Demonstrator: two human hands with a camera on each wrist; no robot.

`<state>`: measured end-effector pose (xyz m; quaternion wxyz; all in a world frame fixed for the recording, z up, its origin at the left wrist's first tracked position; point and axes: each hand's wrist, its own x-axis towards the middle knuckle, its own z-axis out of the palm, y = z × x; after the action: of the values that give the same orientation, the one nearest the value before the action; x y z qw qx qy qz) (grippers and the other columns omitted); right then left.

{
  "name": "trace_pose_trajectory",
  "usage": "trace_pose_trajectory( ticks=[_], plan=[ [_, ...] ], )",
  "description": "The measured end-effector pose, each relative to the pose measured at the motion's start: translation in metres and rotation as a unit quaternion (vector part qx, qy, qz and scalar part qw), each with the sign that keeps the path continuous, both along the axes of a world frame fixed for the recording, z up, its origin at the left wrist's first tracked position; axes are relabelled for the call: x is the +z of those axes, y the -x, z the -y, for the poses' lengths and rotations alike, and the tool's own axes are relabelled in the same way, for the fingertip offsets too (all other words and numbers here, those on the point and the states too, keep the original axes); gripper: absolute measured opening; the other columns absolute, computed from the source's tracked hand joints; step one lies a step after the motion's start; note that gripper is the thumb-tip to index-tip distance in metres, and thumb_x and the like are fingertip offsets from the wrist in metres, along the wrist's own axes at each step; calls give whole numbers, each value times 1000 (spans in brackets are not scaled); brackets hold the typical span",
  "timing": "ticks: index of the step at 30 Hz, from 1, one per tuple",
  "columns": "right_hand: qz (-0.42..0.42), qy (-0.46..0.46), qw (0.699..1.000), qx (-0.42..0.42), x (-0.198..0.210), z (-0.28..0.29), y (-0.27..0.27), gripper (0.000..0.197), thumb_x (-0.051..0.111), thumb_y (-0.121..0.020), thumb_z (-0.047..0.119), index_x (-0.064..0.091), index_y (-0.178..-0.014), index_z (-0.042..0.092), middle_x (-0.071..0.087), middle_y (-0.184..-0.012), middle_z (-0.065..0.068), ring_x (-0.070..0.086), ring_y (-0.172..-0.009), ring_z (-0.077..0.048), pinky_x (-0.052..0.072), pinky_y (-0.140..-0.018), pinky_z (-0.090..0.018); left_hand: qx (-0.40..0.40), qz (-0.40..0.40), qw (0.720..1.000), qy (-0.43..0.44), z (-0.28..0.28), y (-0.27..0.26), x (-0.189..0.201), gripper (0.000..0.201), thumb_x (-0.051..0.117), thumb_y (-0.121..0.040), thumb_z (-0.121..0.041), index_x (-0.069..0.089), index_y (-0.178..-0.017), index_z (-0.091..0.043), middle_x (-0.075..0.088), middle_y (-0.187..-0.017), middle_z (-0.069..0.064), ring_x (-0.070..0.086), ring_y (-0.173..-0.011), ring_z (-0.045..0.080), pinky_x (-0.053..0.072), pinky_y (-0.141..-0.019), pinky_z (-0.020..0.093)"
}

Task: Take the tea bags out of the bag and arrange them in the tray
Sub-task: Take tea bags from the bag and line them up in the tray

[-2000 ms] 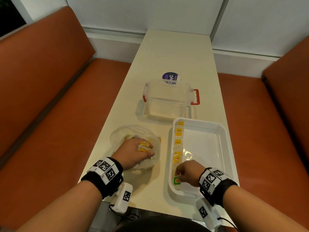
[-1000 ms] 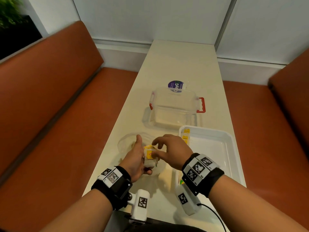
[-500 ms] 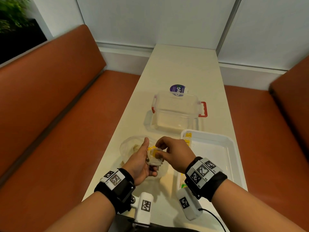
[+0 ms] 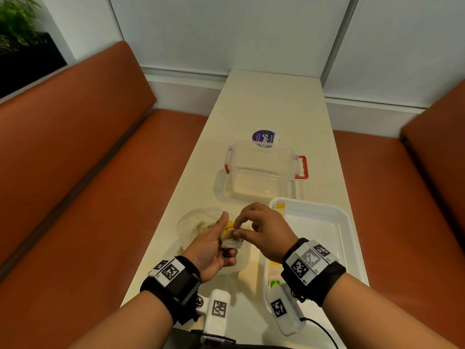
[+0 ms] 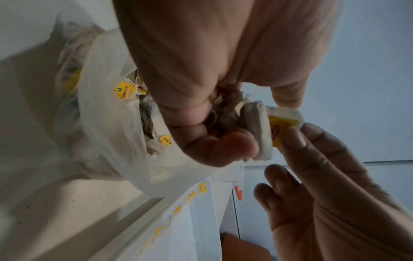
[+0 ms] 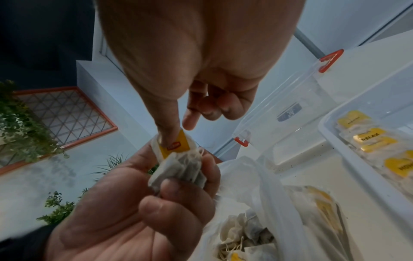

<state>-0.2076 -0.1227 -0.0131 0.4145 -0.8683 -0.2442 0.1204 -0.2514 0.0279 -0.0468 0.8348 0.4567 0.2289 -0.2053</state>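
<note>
My left hand [image 4: 219, 239] is raised over the clear plastic bag [image 4: 192, 224] and grips a small stack of tea bags [image 4: 230, 244] between thumb and curled fingers. My right hand [image 4: 237, 229] meets it from the right, and its thumb and forefinger pinch the top tea bag by the yellow tag [image 6: 175, 144]. The stack [image 5: 257, 128] shows edge-on in the left wrist view. The bag [image 6: 266, 203] lies open on the table with more tea bags inside. A white tray [image 4: 338, 224] to the right holds a row of yellow-tagged tea bags [image 6: 368, 139] along its left wall.
A clear lidless box with red latches [image 4: 264, 170] stands behind the tray, and a round purple sticker [image 4: 264, 138] lies beyond it. The narrow cream table [image 4: 266, 102] runs between two orange benches [image 4: 75, 172]. The right side of the tray is bare.
My right hand left the near end of the tray and came across to my left hand. My left hand rose out of the bag with the stack, whose top tea bag my right fingers now pinch.
</note>
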Motion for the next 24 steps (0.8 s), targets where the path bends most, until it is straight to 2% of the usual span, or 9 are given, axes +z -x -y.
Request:
trace_pose_trajectory(
  ticks=[5, 10, 13, 15, 17, 19, 20, 22, 24],
  plan=[
    [19, 0, 1000, -23, 1, 1, -3, 5, 72, -83, 24, 72, -87, 27, 58, -88, 15, 49, -73, 12, 36, -62, -6, -3, 2, 1000, 2, 0, -2, 0, 51, 58, -77, -59, 59, -92, -10, 56, -74, 8, 42, -51, 14, 37, -44, 24],
    [-45, -31, 998, -17, 7, 3, -2, 12, 72, -84, 23, 65, -79, 33, 59, -65, 31, 49, -54, 1, 36, -54, -9, 6, 6, 1000, -25, -3, -3, -3, 43, 55, -86, -55, 57, -92, -13, 47, -70, 5, 38, -51, 13, 33, -41, 22],
    [-48, -60, 997, -27, 13, 8, -6, 12, 73, -83, 23, 67, -79, 33, 62, -67, 24, 48, -52, 0, 37, -54, -10, 45, 36, 995, -83, -10, -7, -4, 29, 58, -90, -42, 53, -93, -13, 51, -69, 4, 35, -48, 11, 28, -38, 19],
    [-37, -50, 997, -37, 15, 13, -11, 8, 73, -83, 24, 70, -82, 31, 62, -69, 22, 48, -53, -1, 39, -55, -11, 43, 83, 988, -125, -19, -9, 0, 29, 62, -86, -36, 53, -89, -9, 51, -66, 6, 34, -46, 11, 27, -38, 19],
    [-23, -25, 999, -37, 15, 18, -16, 6, 73, -82, 25, 72, -84, 31, 63, -71, 23, 49, -56, -2, 40, -56, -12, -9, 140, 966, -217, -25, -12, 10, 25, 67, -85, -29, 59, -86, -6, 53, -64, 7, 37, -44, 12, 31, -38, 20],
    [-14, -10, 1000, -26, 16, 22, -18, 6, 73, -82, 27, 73, -85, 32, 64, -75, 23, 49, -59, -2, 40, -58, -13, -78, 186, 928, -312, -26, -15, 24, 9, 70, -87, -18, 67, -91, -11, 60, -64, 3, 49, -45, 10, 40, -40, 22],
    [-14, -11, 1000, -22, 17, 24, -19, 6, 73, -82, 27, 73, -84, 33, 65, -75, 23, 49, -60, -1, 40, -59, -13, -108, 209, 908, -345, -23, -17, 29, 8, 71, -85, -16, 69, -93, -14, 63, -66, 1, 55, -49, 7, 45, -46, 21],
    [-15, -22, 999, -20, 19, 26, -19, 10, 73, -82, 26, 73, -82, 36, 64, -71, 25, 48, -60, 0, 39, -58, -12, -151, 255, 865, -405, -17, -21, 35, 7, 74, -84, -19, 72, -90, -20, 68, -70, 0, 60, -59, 5, 52, -58, 24],
    [-18, -50, 998, -27, 19, 29, -18, 12, 74, -81, 26, 71, -83, 38, 65, -71, 26, 46, -59, -2, 40, -58, -14, -163, 281, 830, -453, -10, -24, 38, 7, 72, -85, -24, 72, -85, -17, 66, -67, 1, 58, -58, 5, 51, -61, 28]
  ],
)
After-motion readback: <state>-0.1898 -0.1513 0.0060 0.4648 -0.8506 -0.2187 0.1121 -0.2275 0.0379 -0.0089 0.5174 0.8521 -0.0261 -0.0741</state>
